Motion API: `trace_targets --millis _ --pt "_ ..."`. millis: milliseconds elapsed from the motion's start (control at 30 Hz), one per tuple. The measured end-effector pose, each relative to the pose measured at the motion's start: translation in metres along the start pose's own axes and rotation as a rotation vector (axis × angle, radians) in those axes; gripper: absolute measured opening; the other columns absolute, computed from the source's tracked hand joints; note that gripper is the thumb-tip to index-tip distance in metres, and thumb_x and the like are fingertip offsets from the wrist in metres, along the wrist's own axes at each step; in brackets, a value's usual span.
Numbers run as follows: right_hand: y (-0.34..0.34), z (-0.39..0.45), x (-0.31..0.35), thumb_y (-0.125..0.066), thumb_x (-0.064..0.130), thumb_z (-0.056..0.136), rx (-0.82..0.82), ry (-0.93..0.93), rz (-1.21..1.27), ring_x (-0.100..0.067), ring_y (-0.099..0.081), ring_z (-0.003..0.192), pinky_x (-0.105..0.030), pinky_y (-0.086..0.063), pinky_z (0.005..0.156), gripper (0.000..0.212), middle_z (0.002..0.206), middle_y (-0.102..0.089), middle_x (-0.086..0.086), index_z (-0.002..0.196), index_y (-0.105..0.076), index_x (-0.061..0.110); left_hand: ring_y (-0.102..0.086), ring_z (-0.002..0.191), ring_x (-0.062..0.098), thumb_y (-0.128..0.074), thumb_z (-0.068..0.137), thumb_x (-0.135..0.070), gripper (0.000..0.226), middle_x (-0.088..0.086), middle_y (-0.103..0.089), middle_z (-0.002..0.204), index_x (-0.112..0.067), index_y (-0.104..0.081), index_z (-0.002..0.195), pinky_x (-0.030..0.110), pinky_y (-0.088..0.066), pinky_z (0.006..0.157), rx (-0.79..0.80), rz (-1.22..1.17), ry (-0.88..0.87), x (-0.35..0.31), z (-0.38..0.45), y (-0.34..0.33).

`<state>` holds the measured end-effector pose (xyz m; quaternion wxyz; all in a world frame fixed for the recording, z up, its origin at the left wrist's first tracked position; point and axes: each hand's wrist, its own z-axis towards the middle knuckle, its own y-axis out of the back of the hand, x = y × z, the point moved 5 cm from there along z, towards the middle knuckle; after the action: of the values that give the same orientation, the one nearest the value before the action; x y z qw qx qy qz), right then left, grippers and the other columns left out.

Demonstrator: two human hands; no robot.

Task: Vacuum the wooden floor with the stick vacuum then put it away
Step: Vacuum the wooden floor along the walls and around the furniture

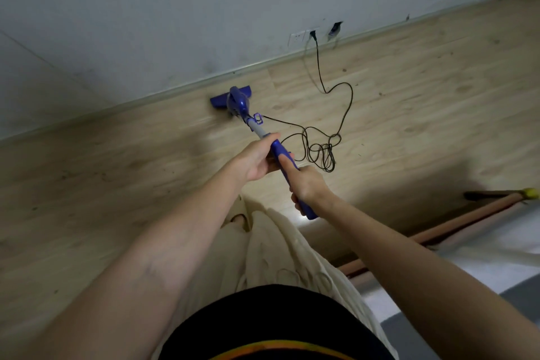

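Left of frame: pale wooden plank floor (87,184), scattered dark specks, not yet swept there.
Centre, upper: blue plastic stick vacuum (238,102), flat floor head down on the planks, close against the grey skirting board (163,90). Risk: head knocking or scuffing the skirting on a forward push.
Centre: left hand (254,159) wrapped round the grey-and-blue shaft, fingers curled tight. Right hand (306,184) lower on the blue handle, fingers closed round it, thumb laid along the top.
Right of centre: thin black power cord (321,152), loose coils just beside the shaft, running up to the white wall socket (312,33). Likely snags: head riding over the coils, plug yanked out on a long reach, feet tangling.
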<state>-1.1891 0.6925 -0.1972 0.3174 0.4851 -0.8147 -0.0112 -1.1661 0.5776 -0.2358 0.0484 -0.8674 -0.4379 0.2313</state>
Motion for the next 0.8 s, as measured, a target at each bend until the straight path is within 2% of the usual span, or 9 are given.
trace_targets --millis 100,167,267,433,533,667,800 --pt "0.02 -0.01 -0.001 -0.043 0.062 0.092 -0.011 0.002 -0.012 -0.022 -0.047 0.042 -0.023 -0.038 0.04 0.06 0.061 -0.052 -0.012 0.071 -0.049 0.006 -0.069 0.058 0.023 -0.054 0.097 -0.03 0.026 0.016 -0.055 0.083 -0.007 -0.043 0.091 0.033 -0.059 0.054 0.014 -0.047 -0.022 0.006 -0.009 -0.017" --pt "0.029 -0.015 -0.007 -0.043 0.062 0.092 -0.012 0.006 -0.025 -0.022 -0.046 0.043 -0.023 -0.037 0.04 0.059 0.061 -0.052 -0.012 0.072 -0.048 0.006 -0.068 0.055 0.022 -0.054 0.097 -0.029 0.026 0.016 -0.055 0.083 -0.007 -0.043 0.09 0.032 -0.059 0.054 0.019 -0.056 -0.027 0.016 -0.011 -0.026" --pt "0.03 -0.02 -0.02 -0.042 0.061 0.093 -0.013 0.016 -0.057 -0.022 -0.047 0.041 -0.022 -0.038 0.038 0.06 0.059 -0.052 -0.012 0.07 -0.048 0.006 -0.066 0.066 0.024 -0.055 0.097 -0.029 0.025 0.017 -0.056 0.089 -0.006 -0.044 0.094 0.034 -0.059 0.06 0.023 -0.07 -0.005 0.029 -0.013 -0.029" --pt "0.016 -0.012 -0.013 -0.043 0.062 0.093 0.028 0.035 -0.041 -0.022 -0.047 0.041 -0.024 -0.04 0.04 0.06 0.058 -0.052 -0.011 0.071 -0.049 0.006 -0.062 0.072 0.026 -0.052 0.099 -0.026 0.026 0.019 -0.057 0.081 -0.004 -0.043 0.089 0.044 -0.053 0.086 -0.015 -0.066 -0.024 0.02 -0.011 -0.017" --pt "0.005 0.001 0.009 -0.043 0.063 0.092 0.051 0.012 -0.007 -0.023 -0.048 0.044 -0.026 -0.041 0.043 0.061 0.062 -0.053 -0.012 0.076 -0.05 0.005 -0.062 0.072 0.026 -0.053 0.098 -0.029 0.027 0.02 -0.058 0.082 -0.003 -0.045 0.096 0.041 -0.054 0.078 -0.029 -0.042 -0.038 -0.004 -0.007 -0.006" --pt "-0.016 0.018 0.042 -0.041 0.065 0.092 0.062 0.008 -0.001 -0.022 -0.048 0.043 -0.024 -0.041 0.042 0.062 0.06 -0.053 -0.011 0.075 -0.05 0.006 -0.063 0.073 0.024 -0.054 0.098 -0.032 0.029 0.02 -0.06 0.091 -0.004 -0.047 0.102 0.032 -0.058 0.055 -0.051 -0.008 -0.047 -0.04 -0.002 0.015" --pt "-0.036 0.028 0.065 -0.043 0.063 0.093 0.064 0.014 0.024 -0.021 -0.048 0.043 -0.021 -0.039 0.039 0.059 0.06 -0.053 -0.01 0.074 -0.049 0.007 -0.063 0.071 0.023 -0.056 0.096 -0.032 0.035 0.02 -0.058 0.102 -0.003 -0.044 0.112 0.03 -0.058 0.05 -0.062 -0.019 -0.03 -0.063 -0.001 0.036"
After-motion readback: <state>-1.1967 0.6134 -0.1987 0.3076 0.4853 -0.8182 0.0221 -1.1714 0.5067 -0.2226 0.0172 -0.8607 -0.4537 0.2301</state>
